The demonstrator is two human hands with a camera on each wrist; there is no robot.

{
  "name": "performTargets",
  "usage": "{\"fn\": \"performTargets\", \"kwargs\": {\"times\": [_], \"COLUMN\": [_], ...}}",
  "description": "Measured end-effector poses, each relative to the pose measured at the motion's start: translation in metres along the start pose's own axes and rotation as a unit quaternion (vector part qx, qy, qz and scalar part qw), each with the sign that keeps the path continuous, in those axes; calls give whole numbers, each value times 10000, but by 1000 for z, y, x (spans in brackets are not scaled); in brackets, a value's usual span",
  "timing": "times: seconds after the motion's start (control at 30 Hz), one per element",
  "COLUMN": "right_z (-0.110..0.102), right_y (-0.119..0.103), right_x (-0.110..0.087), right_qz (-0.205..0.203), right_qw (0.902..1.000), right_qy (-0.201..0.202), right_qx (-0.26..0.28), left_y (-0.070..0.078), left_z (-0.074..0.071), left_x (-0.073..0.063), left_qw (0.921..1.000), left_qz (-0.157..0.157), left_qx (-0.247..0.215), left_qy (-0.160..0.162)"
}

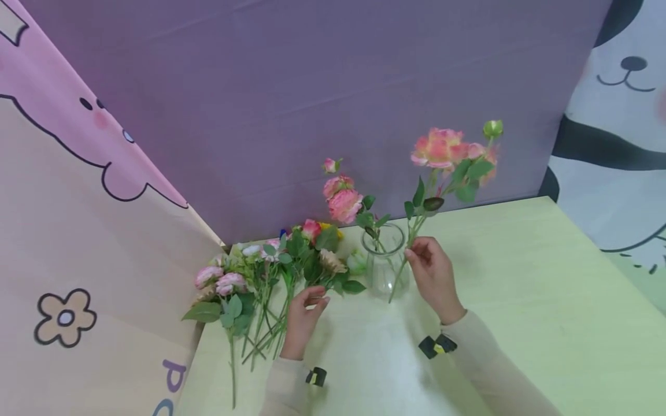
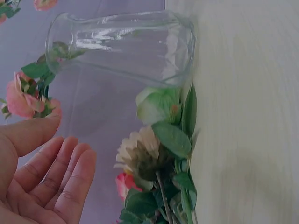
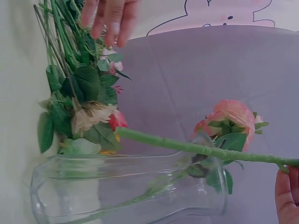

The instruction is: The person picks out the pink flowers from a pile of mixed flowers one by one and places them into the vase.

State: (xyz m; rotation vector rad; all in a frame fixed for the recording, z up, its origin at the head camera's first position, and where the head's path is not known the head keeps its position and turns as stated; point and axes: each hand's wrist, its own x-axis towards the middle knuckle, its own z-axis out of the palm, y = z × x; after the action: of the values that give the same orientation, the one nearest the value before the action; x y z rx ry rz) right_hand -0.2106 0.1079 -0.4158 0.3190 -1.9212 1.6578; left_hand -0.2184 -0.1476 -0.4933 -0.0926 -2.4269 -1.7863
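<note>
Coral flower spray (image 1: pixel 441 149) stands raised above a pale table (image 1: pixel 520 260), its blooms up and to the right of a clear vase (image 1: pixel 374 280), its bare stem (image 1: pixel 398 280) slanting down in front of the vessel; whether stem and glass touch is hard to tell. The person's right hand (image 1: pixel 433 277) pinches that stem below the leaves, between thumb and fingers. The left hand (image 1: pixel 304 323) holds nothing, its fingers loosely bent and thumb apart, near loose flowers (image 1: pixel 296 254). The spray is probably light but top-heavy, with a fairly stiff stem and soft petals that could crush, so the bare stem below the leaves seems the best place to hold. The vase looks like glass: likely smooth, slippery and breakable, best steadied by its body or just under its lip. It stands upright and contains a pink spray (image 1: pixel 344 206), whose blooms lean out over the rim to the left, while its stem runs down inside; no water can be made out. A pale green bloom (image 1: pixel 356 263) lies just beside the vase, at the near end of the mixed heap.
</note>
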Motion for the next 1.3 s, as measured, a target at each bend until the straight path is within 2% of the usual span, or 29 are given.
{"fn": "performTargets", "kwargs": {"times": [0.17,0.37,0.6,0.77,0.9,1.0,1.17,1.3], "right_z": [-1,-1,-2,-3,-2,-1,0,0], "right_y": [16,17,11,8,4,0,-5,-22], "right_x": [7,18,32,42,47,50,55,59], "right_qz": [47,-102,-124,-96,-76,-121,-130,-140], "right_qw": [10000,9999,9993,9995,9995,9992,9989,9992], "right_qy": [31,99,194,218,165,176,189,218], "right_qx": [46,64,294,216,243,347,414,288], "left_y": [-22,-36,-39,-40,-41,-41,-44,-44], "left_z": [-12,-25,-35,-44,-54,-60,-68,-71], "left_x": [6,6,4,3,3,4,8,8], "left_qw": [9997,9990,9974,9971,9954,9932,9900,9869], "left_qz": [52,57,-177,-208,-235,-405,-703,-765], "left_qx": [110,249,522,475,617,796,836,983], "left_qy": [209,361,470,556,687,743,897,1025]}}
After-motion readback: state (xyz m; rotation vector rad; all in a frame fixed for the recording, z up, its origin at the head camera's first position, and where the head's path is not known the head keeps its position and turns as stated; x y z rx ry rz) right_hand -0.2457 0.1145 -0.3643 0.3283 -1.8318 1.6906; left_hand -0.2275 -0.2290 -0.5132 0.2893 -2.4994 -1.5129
